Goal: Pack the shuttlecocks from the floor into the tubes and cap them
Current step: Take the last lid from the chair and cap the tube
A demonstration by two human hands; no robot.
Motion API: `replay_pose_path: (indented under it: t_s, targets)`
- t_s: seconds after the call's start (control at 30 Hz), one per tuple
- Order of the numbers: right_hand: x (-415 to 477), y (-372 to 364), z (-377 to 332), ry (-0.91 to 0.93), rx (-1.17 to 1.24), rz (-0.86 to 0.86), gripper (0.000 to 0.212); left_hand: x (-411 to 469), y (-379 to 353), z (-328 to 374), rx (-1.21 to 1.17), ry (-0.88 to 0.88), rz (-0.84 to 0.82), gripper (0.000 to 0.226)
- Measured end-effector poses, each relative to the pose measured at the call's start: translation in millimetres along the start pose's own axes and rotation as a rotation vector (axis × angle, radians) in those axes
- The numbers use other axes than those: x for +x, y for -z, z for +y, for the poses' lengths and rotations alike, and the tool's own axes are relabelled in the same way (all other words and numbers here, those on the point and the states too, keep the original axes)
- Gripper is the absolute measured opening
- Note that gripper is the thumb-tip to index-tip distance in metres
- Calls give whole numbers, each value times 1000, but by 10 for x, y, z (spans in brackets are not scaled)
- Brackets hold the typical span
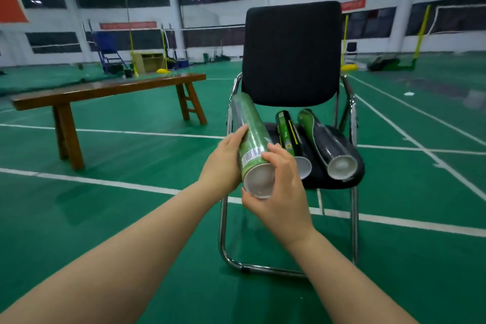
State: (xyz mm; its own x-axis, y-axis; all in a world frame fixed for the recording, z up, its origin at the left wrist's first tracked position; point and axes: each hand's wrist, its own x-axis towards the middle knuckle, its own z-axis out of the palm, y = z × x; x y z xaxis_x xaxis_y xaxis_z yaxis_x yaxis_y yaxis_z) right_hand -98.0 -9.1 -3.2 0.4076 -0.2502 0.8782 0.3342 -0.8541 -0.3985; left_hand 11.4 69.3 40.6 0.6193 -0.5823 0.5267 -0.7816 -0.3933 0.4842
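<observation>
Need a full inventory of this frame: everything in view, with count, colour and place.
held tube: 1, green with barcode label, in both hands in front of the chair, white end toward camera
middle tube: 1, green and black, lying on the chair seat
right tube: 1, black and green, lying on the seat right of the middle tube
chair: 1, black pads, chrome frame, centre
bench: 1, brown wood, left, standing on the floor
floor: 1, green with white court lines
net posts: at least 3, yellow, far background
left hand: 1, holds the held tube's side
right hand: 1, holds its near end
</observation>
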Motion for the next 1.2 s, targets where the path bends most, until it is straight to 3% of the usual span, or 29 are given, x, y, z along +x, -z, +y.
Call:
replay_pose_path:
  t_s: [0.17, 0.3, 0.47, 0.77, 0.9, 1.07, 1.2]
  targets:
    - [-30, 30, 607, -4, -128, -69, 57, 184, -565, -133, 147, -153, -189, 79]
    - [-50, -92, 939, 69, -203, -136, 69, 316, -792, -284, 127, -138, -214, 74]
    - [-10, -241, 1159, 167, -434, -233, 71, 493, -909, -482, 201, -120, -296, 74]
    - [159, -390, 1354, 63, -843, -264, 69, 718, -1161, -553, 182, -45, -330, 81]
    - [325, -446, 1398, -38, -936, -257, 56, 724, -1252, -545, 29, -32, -221, 73]
    - [440, -462, 1470, -179, -975, -324, 64, 717, -1380, -569, 9, 6, -170, 54]
    - [488, -307, 1376, -188, -950, -386, 67, 759, -1430, -638, 149, 73, -126, 17]
